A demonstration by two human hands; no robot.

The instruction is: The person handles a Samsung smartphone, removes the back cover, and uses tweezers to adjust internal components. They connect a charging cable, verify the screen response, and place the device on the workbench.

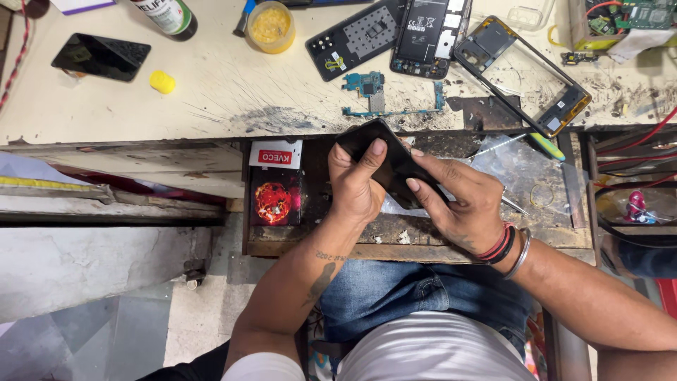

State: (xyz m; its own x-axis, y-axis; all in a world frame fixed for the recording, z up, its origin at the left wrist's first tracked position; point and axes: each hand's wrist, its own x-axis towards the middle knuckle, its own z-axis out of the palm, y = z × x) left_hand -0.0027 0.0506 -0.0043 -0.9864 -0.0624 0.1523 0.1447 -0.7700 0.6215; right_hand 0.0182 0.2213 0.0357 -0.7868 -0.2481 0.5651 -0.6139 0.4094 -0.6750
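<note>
Both hands grip dark phone panel (390, 164): left hand (357, 185) clamps edge, right hand (462, 204) supports underside. Keep grip firm, flex gently over open drawer (416, 243).

One head-worn camera looks steeply down from close above the person's lap, facing the workbench (211, 99), whose front edge crosses the upper frame; the floor lies below it.

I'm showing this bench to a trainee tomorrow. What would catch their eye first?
Probably the two hands at the centre: the left hand and right hand grip a black phone panel over an open drawer. Behind them, on the scratched worktop, lie an opened phone, a phone frame and a green circuit board.
</note>
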